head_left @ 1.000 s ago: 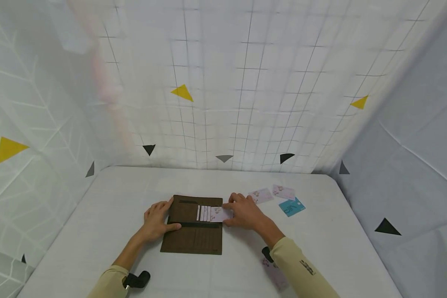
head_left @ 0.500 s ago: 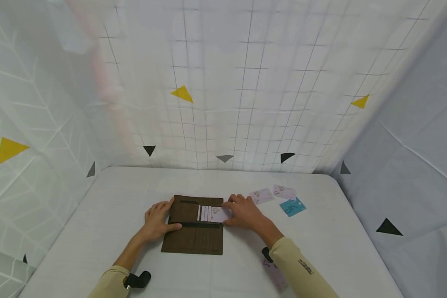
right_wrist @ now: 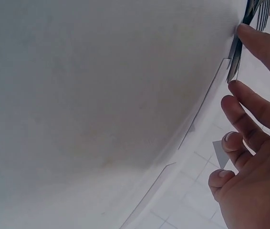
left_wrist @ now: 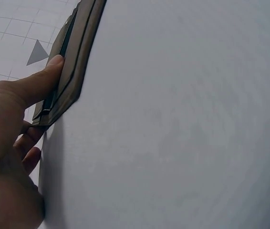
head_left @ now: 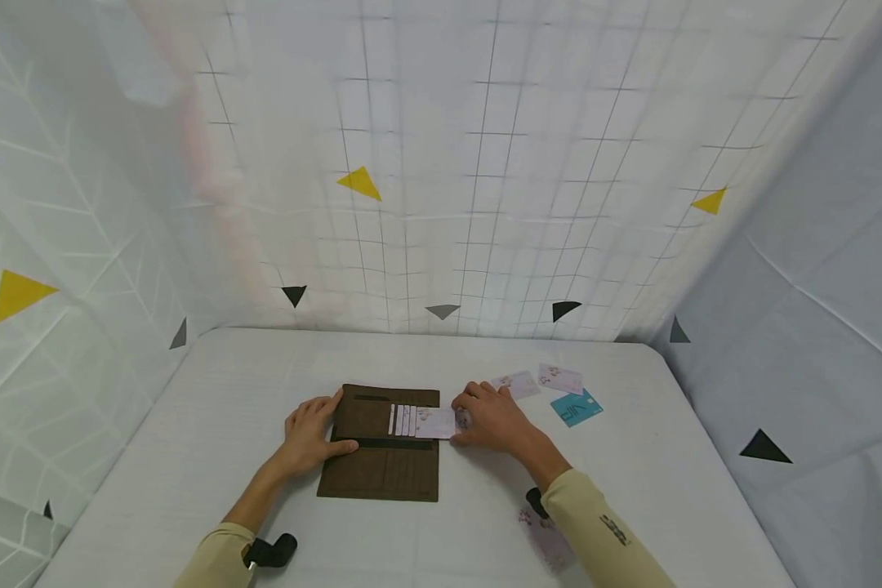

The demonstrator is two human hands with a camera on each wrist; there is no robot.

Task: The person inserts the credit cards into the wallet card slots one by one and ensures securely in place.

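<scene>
A brown wallet (head_left: 378, 474) lies spread on the table, with several pale floral cards (head_left: 404, 420) staggered in its upper half. My left hand (head_left: 309, 437) holds the wallet's left side, the thumb across the fold; in the left wrist view that thumb (left_wrist: 49, 76) presses on the wallet's edge (left_wrist: 80, 57). Beyond the wallet's right edge, my right hand (head_left: 494, 418) pinches a pale floral card (head_left: 461, 420) by its opposite edges. That card lines up with the row in the wallet; whether it still sits in a slot cannot be made out.
Two floral cards (head_left: 561, 378) and a blue card (head_left: 576, 409) lie at the back right of the white table (head_left: 632, 490). Another floral card (head_left: 547, 543) is partly under the right sleeve. White sheets (head_left: 441, 229) with triangle marks surround the table.
During the last half second my right hand has shifted slightly right, and more of the floral card shows past the wallet's edge. My left hand and the wallet have stayed put.
</scene>
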